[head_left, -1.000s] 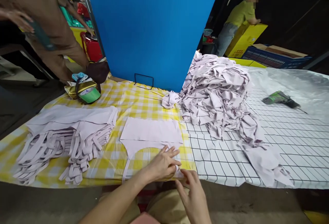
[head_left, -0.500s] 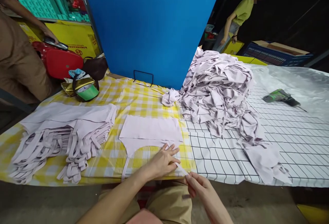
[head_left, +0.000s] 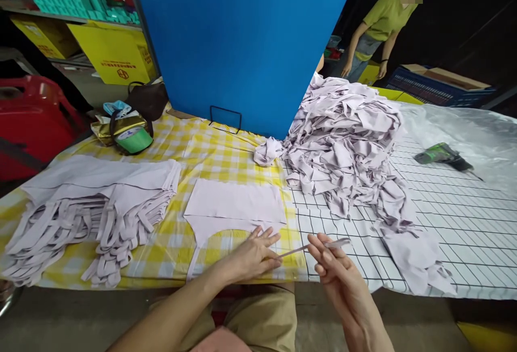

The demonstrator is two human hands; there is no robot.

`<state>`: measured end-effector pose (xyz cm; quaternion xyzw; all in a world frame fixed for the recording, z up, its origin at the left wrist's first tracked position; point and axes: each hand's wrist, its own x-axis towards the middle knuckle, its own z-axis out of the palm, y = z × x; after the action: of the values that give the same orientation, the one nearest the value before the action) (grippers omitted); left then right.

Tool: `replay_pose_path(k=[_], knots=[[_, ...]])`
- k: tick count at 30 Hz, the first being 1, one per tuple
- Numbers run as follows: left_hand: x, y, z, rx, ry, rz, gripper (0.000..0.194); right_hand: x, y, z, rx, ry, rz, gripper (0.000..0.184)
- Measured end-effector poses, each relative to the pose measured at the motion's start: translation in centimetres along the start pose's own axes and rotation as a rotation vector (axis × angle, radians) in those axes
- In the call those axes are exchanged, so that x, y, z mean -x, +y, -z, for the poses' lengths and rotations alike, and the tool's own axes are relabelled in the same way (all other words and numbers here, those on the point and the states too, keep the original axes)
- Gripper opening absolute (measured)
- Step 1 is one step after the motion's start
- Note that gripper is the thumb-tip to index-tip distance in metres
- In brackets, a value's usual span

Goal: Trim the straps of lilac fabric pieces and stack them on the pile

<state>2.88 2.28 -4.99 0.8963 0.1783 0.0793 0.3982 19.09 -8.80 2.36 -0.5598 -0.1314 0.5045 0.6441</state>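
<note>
A pale lilac camisole-like garment piece [head_left: 236, 201] lies flat on the yellow checked cloth in front of me. My left hand [head_left: 252, 258] rests on its lower right part, fingers spread over the fabric. From beside the left thumb a thin strap [head_left: 294, 251] runs taut to my right hand [head_left: 337, 271], whose fingers pinch it, its end sticking out past them. The other strap [head_left: 194, 264] hangs toward the table's front edge. To the left sits a neat stack of the same pieces [head_left: 109, 177]; to the right, a crumpled heap of them [head_left: 347, 131].
A tall blue panel [head_left: 250, 45] stands behind the work spot. A green and black power tool [head_left: 442, 157] lies at the right near clear plastic sheeting. A green-fronted visor [head_left: 135, 139] and a dark bag [head_left: 148, 101] are at the back left. A person [head_left: 382, 23] stands behind.
My right hand has moved up and to the right, drawing the strap with it. My left hand has stayed on the garment. The person with the red case at the left has moved mostly out of view.
</note>
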Motion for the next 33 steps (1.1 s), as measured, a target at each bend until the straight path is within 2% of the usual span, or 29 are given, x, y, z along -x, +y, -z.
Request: replay_pose_path(k=[2,7,12,15,17,19,21,24,33], knots=[[0.0,-0.2,-0.1,-0.002,-0.001,0.002,0.03,-1.3,0.0,0.0,0.033,0.033,0.038,0.022],[-0.1,-0.6,-0.5,0.002,-0.009,-0.005,0.027,-3.0,-0.7,-0.3,0.078,0.09,0.198,0.029],[0.1,-0.5,-0.5,0.016,-0.004,-0.004,0.026,-3.0,-1.0,-1.6,0.092,0.049,0.214,0.032],[0.0,0.6,0.5,0.093,0.014,0.028,0.035,-2.6,-0.6,-2.0,0.294,0.055,0.19,0.034],[-0.2,1.7,1.4,0.178,0.117,0.07,0.043,-2.2,-0.2,-2.4,0.511,0.032,0.17,0.038],[-0.5,2.7,2.1,0.259,0.262,0.101,0.037,-1.9,0.2,-2.8,0.695,-0.017,0.186,0.039],[-0.7,3.4,2.6,0.312,0.353,0.098,0.023,-1.8,0.7,-3.3,0.818,-0.074,0.226,0.04],[-0.9,3.7,2.9,0.333,0.374,0.091,0.012,-1.8,1.5,-3.7,0.96,-0.107,0.269,0.041],[-0.6,3.3,3.4,0.306,0.368,0.225,0.016,-1.1,3.3,-4.1,1.255,-0.042,0.485,0.042]])
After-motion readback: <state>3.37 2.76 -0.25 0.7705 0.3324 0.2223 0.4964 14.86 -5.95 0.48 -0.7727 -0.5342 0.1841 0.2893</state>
